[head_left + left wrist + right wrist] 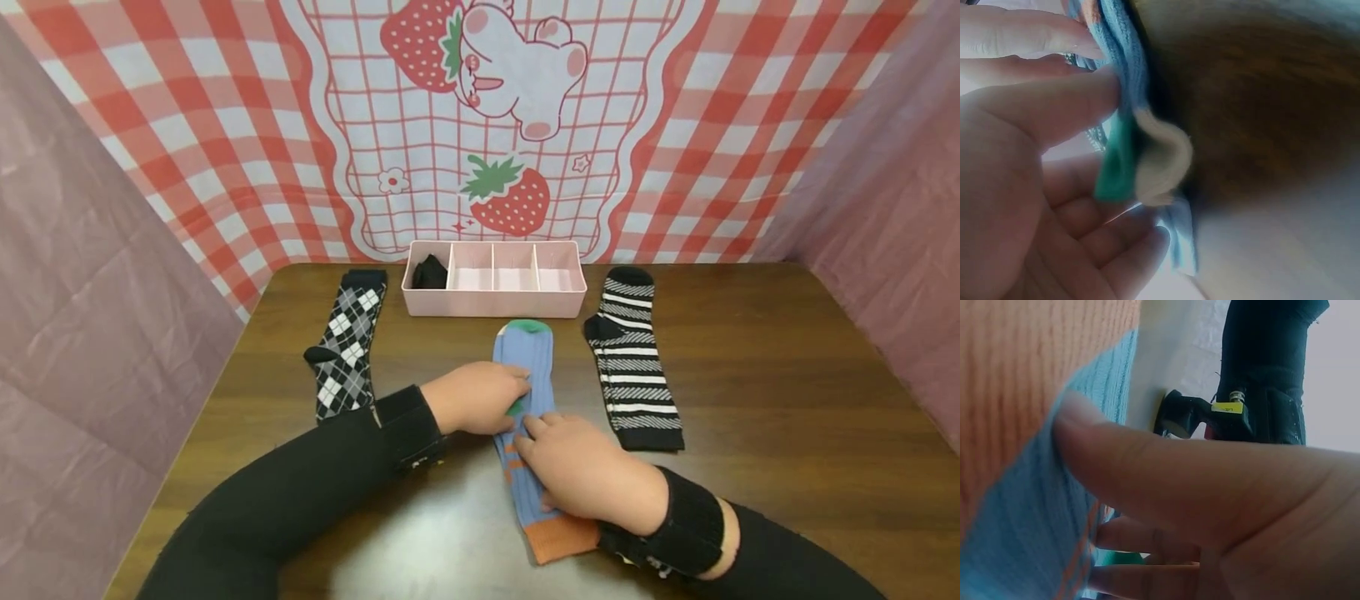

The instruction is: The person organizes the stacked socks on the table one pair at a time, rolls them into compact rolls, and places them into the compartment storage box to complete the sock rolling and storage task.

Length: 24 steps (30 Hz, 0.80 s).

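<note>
A pair of blue ribbed socks [536, 367] with orange cuffs and green patches lies lengthwise in front of me. Partway along it, my left hand [480, 396] holds the near edge, and in the left wrist view its thumb [1079, 103] meets the blue knit above a green and beige part. Closer to the orange cuff, my right hand [588, 471] grips the socks, its thumb [1147, 462] pressing into the fabric in the right wrist view. Part of the socks is hidden under both hands.
Behind the socks stands a pink divided box [495, 304], a black bundle [431, 273] in its left compartment. Black-and-grey argyle socks [351, 333] lie at the left, black-and-white striped socks [633, 358] at the right. A checked cloth [247, 150] hangs behind the wooden table [787, 375].
</note>
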Tool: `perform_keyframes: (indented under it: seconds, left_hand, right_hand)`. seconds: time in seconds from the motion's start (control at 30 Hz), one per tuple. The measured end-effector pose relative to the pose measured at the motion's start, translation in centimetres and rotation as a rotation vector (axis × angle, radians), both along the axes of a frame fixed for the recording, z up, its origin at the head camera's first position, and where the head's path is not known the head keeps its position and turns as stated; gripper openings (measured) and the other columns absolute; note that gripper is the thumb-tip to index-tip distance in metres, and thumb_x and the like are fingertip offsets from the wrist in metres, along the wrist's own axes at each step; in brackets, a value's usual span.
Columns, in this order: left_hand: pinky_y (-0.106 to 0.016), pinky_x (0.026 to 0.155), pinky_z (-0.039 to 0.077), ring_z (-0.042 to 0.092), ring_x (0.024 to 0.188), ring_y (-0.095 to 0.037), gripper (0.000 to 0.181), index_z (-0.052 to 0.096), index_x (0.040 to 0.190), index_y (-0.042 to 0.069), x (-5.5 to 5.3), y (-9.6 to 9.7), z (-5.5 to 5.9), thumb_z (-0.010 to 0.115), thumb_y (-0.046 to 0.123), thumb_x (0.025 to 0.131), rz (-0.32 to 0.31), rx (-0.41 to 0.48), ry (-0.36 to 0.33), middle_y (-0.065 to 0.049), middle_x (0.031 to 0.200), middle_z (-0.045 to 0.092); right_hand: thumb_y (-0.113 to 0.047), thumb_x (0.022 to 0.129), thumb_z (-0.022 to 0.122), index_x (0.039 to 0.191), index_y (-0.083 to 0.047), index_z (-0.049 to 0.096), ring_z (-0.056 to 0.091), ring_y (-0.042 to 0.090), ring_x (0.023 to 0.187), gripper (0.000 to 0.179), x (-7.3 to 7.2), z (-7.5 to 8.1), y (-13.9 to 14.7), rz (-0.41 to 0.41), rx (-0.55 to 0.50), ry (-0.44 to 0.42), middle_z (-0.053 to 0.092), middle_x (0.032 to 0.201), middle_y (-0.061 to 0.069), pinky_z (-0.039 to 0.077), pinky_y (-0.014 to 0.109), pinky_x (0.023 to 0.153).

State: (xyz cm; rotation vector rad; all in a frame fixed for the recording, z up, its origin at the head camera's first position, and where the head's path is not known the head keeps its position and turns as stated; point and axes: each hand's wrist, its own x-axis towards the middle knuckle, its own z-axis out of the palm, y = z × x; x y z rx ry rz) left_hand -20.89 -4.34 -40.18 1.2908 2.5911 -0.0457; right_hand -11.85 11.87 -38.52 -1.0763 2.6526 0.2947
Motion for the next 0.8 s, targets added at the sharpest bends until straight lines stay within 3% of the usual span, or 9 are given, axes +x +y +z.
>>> perform_keyframes:
  seconds: [0.33,0.57,0.7,0.8]
  left_hand:
    - [-0.037,0.108,0.045,0.058,0.13,-0.027,0.051,0.067,0.133,0.005,0.4,-2.3,0.4,0.079,0.03,0.091,0.032,0.022,-0.004,-0.013,0.15,0.054]
    - [-0.039,0.111,0.042,0.055,0.133,-0.029,0.058,0.062,0.14,0.003,0.2,-3.5,0.5,0.08,0.027,0.09,0.075,0.041,-0.033,-0.014,0.152,0.052]
    - [-0.041,0.11,0.044,0.056,0.132,-0.029,0.049,0.065,0.134,0.002,1.3,-3.6,0.3,0.077,0.024,0.092,0.079,0.091,0.074,-0.015,0.148,0.055]
    - [-0.042,0.105,0.048,0.061,0.124,-0.029,0.042,0.069,0.126,0.001,3.4,-4.1,0.3,0.076,0.026,0.092,0.118,0.159,0.204,-0.015,0.137,0.063]
  right_hand:
    - [-0.049,0.079,0.087,0.137,-0.01,0.065,0.056,0.027,0.124,0.074,-0.2,-0.4,-1.5,0.048,-0.026,0.035,0.06,0.138,0.01,0.05,0.039,0.101]
    - [-0.051,0.08,0.087,0.139,-0.009,0.064,0.055,0.027,0.125,0.076,-0.3,-0.3,-2.7,0.041,-0.031,0.038,0.059,0.141,0.011,0.051,0.039,0.098]
    - [-0.048,0.081,0.087,0.144,-0.006,0.059,0.052,0.029,0.132,0.081,-0.1,-0.5,-2.3,0.007,-0.082,0.01,0.054,0.147,0.013,0.048,0.042,0.103]
    - [-0.046,0.085,0.083,0.149,-0.004,0.053,0.047,0.031,0.138,0.083,0.3,-0.8,-1.4,0.006,-0.171,-0.009,0.05,0.152,0.016,0.045,0.046,0.107]
